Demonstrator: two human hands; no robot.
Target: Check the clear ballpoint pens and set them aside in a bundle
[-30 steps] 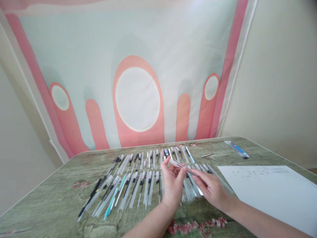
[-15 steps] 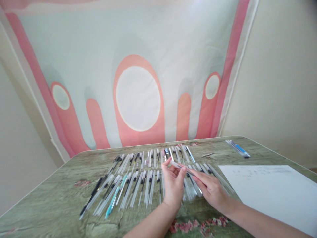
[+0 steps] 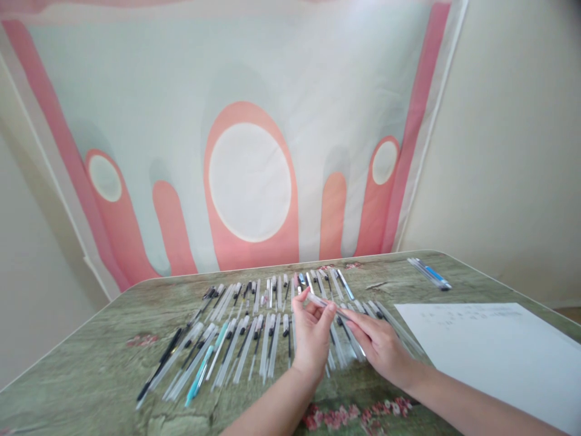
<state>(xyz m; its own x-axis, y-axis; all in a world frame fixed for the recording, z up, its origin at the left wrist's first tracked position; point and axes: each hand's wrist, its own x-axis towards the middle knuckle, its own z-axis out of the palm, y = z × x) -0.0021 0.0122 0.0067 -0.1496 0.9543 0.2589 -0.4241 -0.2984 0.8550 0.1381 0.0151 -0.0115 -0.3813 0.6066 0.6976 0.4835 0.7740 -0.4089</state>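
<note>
Both hands meet over the right part of the pen rows, closed on one slim, translucent pen (image 3: 316, 300). My left hand (image 3: 312, 339) pinches it toward its pale upper end, thumb against fingers. My right hand (image 3: 379, 342) grips the darker lower end, its fingers stretched along the barrel. Beneath and left of them, a front row of disassembled pens (image 3: 231, 351) lies on the table, clear barrels beside dark refills and caps. A turquoise pen (image 3: 200, 375) stands out at the left of that row. Some pens are hidden under my hands.
Behind, a second row of pens (image 3: 256, 295) runs across the green wood-patterned table (image 3: 82, 357). To the right lies a white sheet of paper (image 3: 490, 357) with faint marks. Several pens, one blue (image 3: 436, 276), rest at the far right. A pink-and-grey cloth (image 3: 249, 181) hangs behind the table.
The whole view has shifted slightly, so everything sits a little further left. My hands keep nearly the same grip on the pen.
</note>
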